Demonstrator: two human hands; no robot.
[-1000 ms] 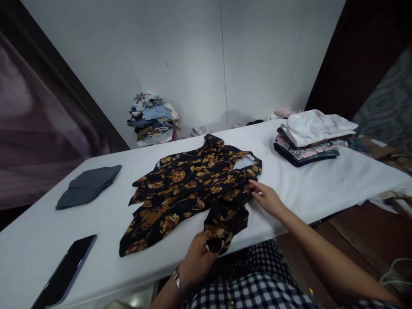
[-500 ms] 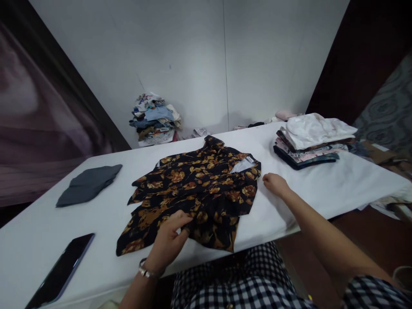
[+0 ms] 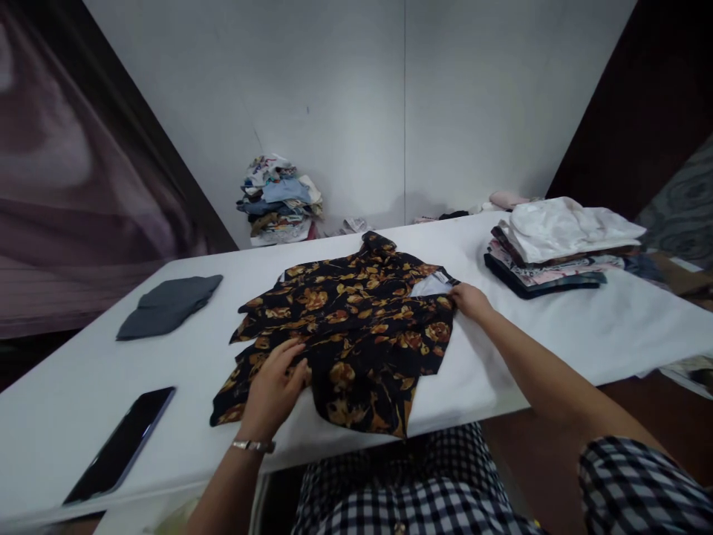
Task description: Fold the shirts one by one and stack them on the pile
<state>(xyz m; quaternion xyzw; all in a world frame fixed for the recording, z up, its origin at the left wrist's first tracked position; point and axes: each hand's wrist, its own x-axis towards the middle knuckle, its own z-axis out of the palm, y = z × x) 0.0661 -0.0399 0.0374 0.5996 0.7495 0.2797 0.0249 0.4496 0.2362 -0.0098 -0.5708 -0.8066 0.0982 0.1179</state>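
Note:
A black shirt with an orange-brown floral print (image 3: 356,319) lies spread on the white table (image 3: 183,401), its collar towards the right. The collar opening shows a pale lining and a label. One sleeve points to the far side; the other lies on the near side. My right hand (image 3: 471,301) is closed on the shirt's edge at the collar. At the near left part of the shirt, my left hand (image 3: 277,383) rests on the cloth with thumb and fingers apart.
A folded grey garment (image 3: 167,308) lies at the left, with a phone (image 3: 122,446) nearer the front edge. On the right stands a stack of folded clothes (image 3: 557,249) with a white one on top. Another clothes pile (image 3: 281,200) is by the wall.
My right hand has moved onto the collar edge and gripped it. My left hand has let go of the near cloth and shifted left, fingers opened. The view has shifted slightly left.

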